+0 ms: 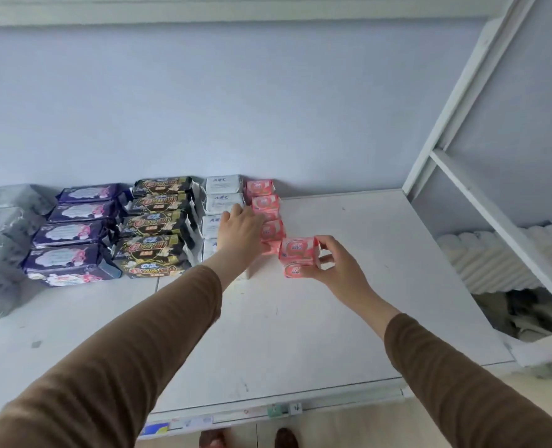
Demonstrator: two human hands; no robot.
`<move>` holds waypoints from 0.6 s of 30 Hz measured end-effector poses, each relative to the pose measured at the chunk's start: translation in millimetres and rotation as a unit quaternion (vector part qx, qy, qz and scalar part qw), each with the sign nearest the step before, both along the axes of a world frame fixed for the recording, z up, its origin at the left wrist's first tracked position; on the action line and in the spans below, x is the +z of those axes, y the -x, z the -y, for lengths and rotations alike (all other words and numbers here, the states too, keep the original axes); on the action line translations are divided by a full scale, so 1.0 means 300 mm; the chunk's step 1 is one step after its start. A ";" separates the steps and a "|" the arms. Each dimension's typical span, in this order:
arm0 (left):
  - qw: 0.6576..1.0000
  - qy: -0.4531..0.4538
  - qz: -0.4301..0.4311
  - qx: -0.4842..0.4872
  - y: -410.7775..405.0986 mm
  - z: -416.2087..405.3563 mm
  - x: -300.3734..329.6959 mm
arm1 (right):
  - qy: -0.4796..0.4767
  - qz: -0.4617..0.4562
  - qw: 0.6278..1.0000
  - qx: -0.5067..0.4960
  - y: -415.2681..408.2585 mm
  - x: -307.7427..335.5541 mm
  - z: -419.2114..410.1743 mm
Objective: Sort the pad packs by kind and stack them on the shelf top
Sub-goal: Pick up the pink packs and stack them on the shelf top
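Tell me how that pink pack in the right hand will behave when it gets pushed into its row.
The pink pack looks soft and light: the right hand holds it with fingers alone. Its glossy wrap may slide easily on the shelf top. Blocky, so unlikely to roll.

The shelf top (pixel 333 302) is white with small grey scuffs. From nine o'clock toward the centre the rows run: grey packs (pixel 0 253), dark purple packs (pixel 74 234) with white and pink print, black packs (pixel 155 224) with gold and red lettering, white packs (pixel 223 185), then pink packs (pixel 265 202). Both sleeves (pixel 122 357) are brown. The wall (pixel 236 101) is pale blue.
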State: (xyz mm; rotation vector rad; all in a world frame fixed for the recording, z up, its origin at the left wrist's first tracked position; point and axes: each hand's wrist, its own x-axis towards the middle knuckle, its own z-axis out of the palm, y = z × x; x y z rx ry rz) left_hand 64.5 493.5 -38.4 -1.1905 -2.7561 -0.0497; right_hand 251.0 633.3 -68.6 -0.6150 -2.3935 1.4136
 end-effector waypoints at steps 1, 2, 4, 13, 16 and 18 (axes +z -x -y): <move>1.000 0.013 -0.003 -0.002 0.028 -0.015 -0.007 | -0.001 0.004 1.000 0.003 0.025 -0.014 -0.007; 1.000 0.024 -0.005 -0.005 0.053 -0.028 -0.015 | -0.006 0.008 1.000 0.008 0.047 -0.029 -0.013; 0.999 0.034 -0.003 -0.011 0.095 -0.057 -0.032 | -0.019 0.021 0.999 0.020 0.089 -0.057 -0.023; 0.998 0.065 0.001 -0.012 0.203 -0.140 -0.074 | -0.002 0.059 0.997 0.057 0.238 -0.136 -0.044; 0.996 0.086 -0.006 -0.030 0.221 -0.144 -0.070 | -0.001 0.070 0.995 0.065 0.273 -0.157 -0.038; 0.995 0.092 0.003 -0.044 0.234 -0.146 -0.051 | 0.001 0.079 0.994 0.069 0.289 -0.170 -0.038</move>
